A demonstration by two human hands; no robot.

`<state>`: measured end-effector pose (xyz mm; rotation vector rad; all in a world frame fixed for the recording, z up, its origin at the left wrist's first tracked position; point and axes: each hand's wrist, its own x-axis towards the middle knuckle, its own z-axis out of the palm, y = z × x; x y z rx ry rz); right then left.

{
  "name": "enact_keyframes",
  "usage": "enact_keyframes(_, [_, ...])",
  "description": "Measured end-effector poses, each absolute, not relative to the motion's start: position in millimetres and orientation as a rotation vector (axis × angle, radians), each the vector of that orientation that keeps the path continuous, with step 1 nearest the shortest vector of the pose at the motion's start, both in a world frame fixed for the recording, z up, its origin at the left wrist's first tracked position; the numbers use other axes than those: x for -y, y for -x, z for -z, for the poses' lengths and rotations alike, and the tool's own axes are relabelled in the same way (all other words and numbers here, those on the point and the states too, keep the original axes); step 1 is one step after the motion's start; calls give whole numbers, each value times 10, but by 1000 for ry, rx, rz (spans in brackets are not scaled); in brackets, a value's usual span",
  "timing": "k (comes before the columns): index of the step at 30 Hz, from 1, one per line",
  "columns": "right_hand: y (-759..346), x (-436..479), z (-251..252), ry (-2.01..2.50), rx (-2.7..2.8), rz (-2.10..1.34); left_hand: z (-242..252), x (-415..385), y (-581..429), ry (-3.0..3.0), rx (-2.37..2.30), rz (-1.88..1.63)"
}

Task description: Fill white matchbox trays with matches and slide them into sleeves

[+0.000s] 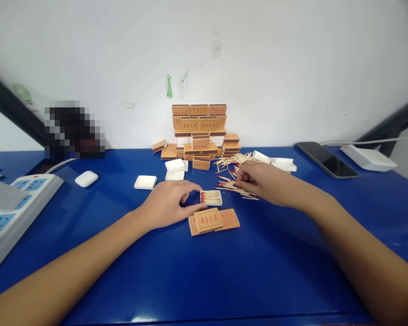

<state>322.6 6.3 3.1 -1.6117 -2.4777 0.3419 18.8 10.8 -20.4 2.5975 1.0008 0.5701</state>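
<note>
My left hand curves round the left end of a small white matchbox tray, thumb at its near corner and forefinger at its far corner. Red-tipped matches lie side by side in the tray. Over a loose heap of matches, my right hand has its fingers pinched together at the heap's near side; the fingertips are partly hidden, and they seem to be on matches. Just in front of the tray lie several flat orange matchbox sleeves, overlapping.
Stacked matchboxes stand against the wall. White trays lie left of centre, others behind my right hand. A phone and white box are at right; a white case and power strip at left.
</note>
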Motion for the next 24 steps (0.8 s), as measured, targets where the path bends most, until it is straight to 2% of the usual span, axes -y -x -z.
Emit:
enact_keyframes(12, [-3124, -82, -32, 1595, 2430, -237, 216, -115, -186, -2612, -991, -577])
enact_keyframes(24, [-3184, -67, -106, 1632, 2463, -322, 213, -111, -183, -2618, -987, -583])
